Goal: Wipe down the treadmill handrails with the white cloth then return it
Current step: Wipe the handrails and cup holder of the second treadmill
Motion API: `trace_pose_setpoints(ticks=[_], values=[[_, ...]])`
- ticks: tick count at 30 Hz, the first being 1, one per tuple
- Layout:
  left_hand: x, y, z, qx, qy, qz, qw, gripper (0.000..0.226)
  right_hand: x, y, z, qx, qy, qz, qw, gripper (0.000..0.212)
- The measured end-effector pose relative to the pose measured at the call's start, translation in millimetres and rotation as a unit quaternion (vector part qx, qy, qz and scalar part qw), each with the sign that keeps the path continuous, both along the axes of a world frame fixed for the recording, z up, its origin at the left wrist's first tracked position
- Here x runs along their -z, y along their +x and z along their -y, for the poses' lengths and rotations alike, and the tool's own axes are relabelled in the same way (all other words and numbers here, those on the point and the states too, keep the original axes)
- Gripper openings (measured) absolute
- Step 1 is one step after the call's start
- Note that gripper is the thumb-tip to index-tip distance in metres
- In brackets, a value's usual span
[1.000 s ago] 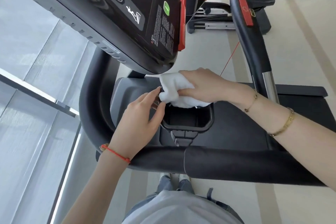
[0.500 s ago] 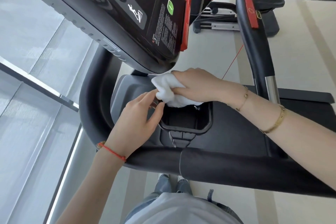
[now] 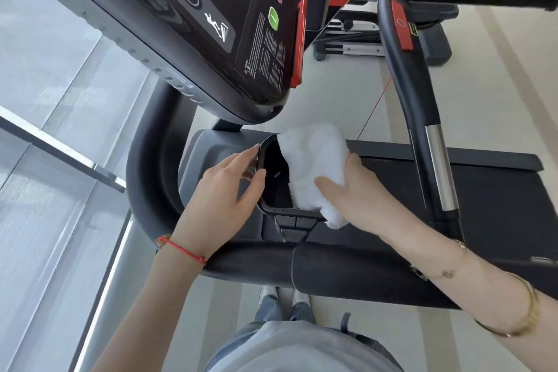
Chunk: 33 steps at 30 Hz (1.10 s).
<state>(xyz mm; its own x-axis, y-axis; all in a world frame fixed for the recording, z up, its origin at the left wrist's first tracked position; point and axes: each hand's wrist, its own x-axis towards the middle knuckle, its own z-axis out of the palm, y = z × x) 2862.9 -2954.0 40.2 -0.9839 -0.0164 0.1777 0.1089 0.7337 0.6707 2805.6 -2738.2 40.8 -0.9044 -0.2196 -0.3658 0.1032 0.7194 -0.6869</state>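
Note:
The white cloth (image 3: 314, 163) lies bunched over the right side of a black cup holder (image 3: 273, 187) set in the treadmill's grey console tray. My right hand (image 3: 353, 193) grips the cloth from the right, thumb pressed on its top, fingers hidden beneath. My left hand (image 3: 223, 199) rests on the holder's left rim, thumb and fingertips touching its edge. The black padded front handrail (image 3: 347, 275) runs across below both wrists. A curved side handrail (image 3: 145, 184) bends up on the left.
The tilted control console (image 3: 211, 24) with a green button overhangs the holder. An upright black grip with a chrome band (image 3: 434, 160) stands to the right, beside the treadmill belt (image 3: 498, 199). A window wall fills the left. My feet show below the rail.
My right hand has turned and slid rightward, so the cloth now lies spread on the holder's right side with my thumb on top. My left hand stays at the left rim.

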Motion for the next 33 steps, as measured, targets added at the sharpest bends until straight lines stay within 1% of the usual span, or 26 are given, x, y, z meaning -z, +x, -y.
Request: trace_pose_setpoints(ticks=[2, 4, 6, 8, 11, 16, 19, 22, 24, 26, 28, 30, 33], values=[[0, 0, 0, 0.002, -0.002, -0.004, 1.0, 0.042, -7, -8, 5, -0.003, 0.011, -0.005, 1.0, 0.056], [1, -1, 1, 0.006, -0.004, -0.004, 1.0, 0.041, -19, -22, 12, -0.015, 0.015, -0.021, 1.0, 0.043], [1, 0, 1, 0.004, -0.001, -0.002, 1.0, 0.041, -27, -31, 14, -0.022, 0.023, -0.02, 0.999, 0.036], [1, 0, 0, -0.001, 0.003, 0.0, 1.0, 0.043, -28, -22, 10, -0.016, 0.02, -0.003, 1.0, 0.04], [2, -1, 1, -0.001, 0.004, -0.002, 1.0, 0.045, -23, 9, 5, -0.007, 0.019, 0.013, 1.0, 0.053], [3, -1, 3, -0.002, 0.014, 0.003, 1.0, 0.047, -27, 25, -5, 0.024, -0.047, 0.024, 0.998, 0.041], [4, -1, 5, -0.004, 0.033, 0.011, 0.999, 0.043, -35, 36, -18, 0.011, -0.057, -0.003, 0.998, 0.039], [4, -2, 6, -0.009, 0.06, 0.025, 0.998, 0.039, -40, 53, -30, -0.026, -0.049, -0.042, 0.998, 0.045], [4, -3, 8, -0.016, 0.104, 0.041, 0.994, 0.034, -43, 60, -37, -0.06, -0.068, -0.081, 0.993, 0.042], [2, -4, 9, -0.019, 0.136, 0.051, 0.989, 0.031, -49, 62, -45, -0.118, -0.082, -0.099, 0.985, 0.04], [0, -4, 9, -0.015, 0.149, 0.052, 0.987, 0.031, -55, 60, -54, -0.179, -0.077, -0.097, 0.976, 0.045], [-1, -3, 9, -0.013, 0.149, 0.047, 0.988, 0.031, -62, 56, -57, -0.247, -0.053, -0.108, 0.962, 0.05], [-2, -2, 7, -0.011, 0.137, 0.035, 0.99, 0.032, -62, 55, -41, -0.369, 0.012, -0.142, 0.919, 0.055]])
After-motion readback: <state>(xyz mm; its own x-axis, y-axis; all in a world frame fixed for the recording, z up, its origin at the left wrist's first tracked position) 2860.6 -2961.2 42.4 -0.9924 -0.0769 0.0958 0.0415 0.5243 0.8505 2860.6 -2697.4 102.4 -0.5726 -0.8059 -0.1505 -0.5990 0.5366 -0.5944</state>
